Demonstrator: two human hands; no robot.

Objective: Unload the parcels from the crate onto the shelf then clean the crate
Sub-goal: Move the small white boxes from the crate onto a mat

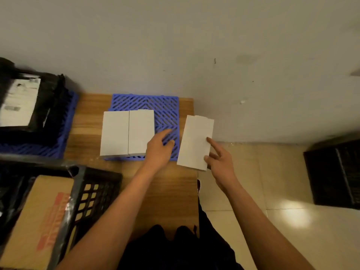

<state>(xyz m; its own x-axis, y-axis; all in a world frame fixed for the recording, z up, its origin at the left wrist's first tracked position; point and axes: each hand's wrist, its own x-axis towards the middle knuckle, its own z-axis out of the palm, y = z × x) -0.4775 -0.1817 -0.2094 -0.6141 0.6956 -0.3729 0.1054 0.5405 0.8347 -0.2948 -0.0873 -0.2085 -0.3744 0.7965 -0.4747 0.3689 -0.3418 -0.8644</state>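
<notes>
Looking down from the head camera, we see a wooden desk (93, 121) set against a pale wall, with a blue lattice crate (165, 106) lying on it near the far edge. Two white parcels (126, 133) sit side by side in the crate's left half, touching along their long edges. Our left hand (158, 149) reaches over the crate's right half, just beside the nearer parcel; its fingers (165, 132) are loosely spread and hold nothing, and we cannot tell whether the fingertips touch the lattice or hover above it. Our right hand (220, 162) holds a third white parcel (194, 141) at the crate's right edge, tilted slightly and overhanging the desk's right side; the forefinger lies straight along the parcel's face while the thumb and lower fingers pinch its near right corner. At far left a second blue crate (39, 147) carries a black-wrapped package (50, 106) with a white label, blurred here. At lower left a black crate (97, 191) holds a brown cardboard box (35, 221) with red print we cannot read. To the right, on the tiled floor (272, 221), stands a dark slatted object (335, 172), well apart from the desk. The person's dark trousers (175, 250) show at the bottom edge.
</notes>
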